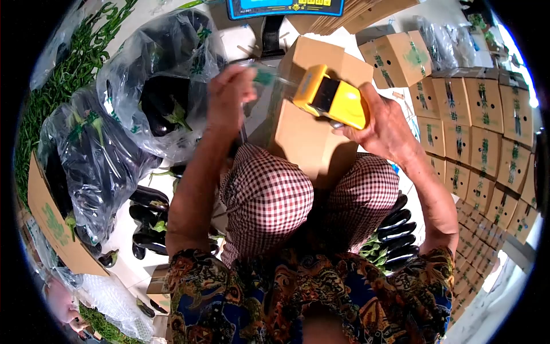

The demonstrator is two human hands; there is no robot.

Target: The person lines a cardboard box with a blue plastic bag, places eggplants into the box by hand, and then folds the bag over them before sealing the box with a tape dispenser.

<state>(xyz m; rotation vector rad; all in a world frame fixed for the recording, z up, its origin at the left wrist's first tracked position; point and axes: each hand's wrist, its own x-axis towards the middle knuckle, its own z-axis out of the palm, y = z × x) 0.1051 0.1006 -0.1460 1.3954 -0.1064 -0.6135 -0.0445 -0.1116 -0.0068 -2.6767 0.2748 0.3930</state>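
Observation:
My right hand [381, 123] is closed around a yellow tape dispenser [350, 104], held over a brown cardboard box [306, 129]. The box stands between my knees, its upper side partly hidden by the dispenser. My left hand [232, 94], a little blurred, is closed to the left of the box. From the dispenser a strip of clear packing tape [281, 80] runs left to my left fingers. A blurred green patch shows beside those fingers. To the left of my left hand lies an open clear plastic bag [163, 40] with dark eggplants [163, 100] inside.
Stacked printed cartons [481, 100] fill the right side. A blue-framed scale display [285, 8] stands at the top, near flattened cardboard [344, 17]. Green peppers [57, 69] pile up at far left, beside a bagged bunch of eggplants [94, 160]. Loose eggplants [398, 232] lie by both knees.

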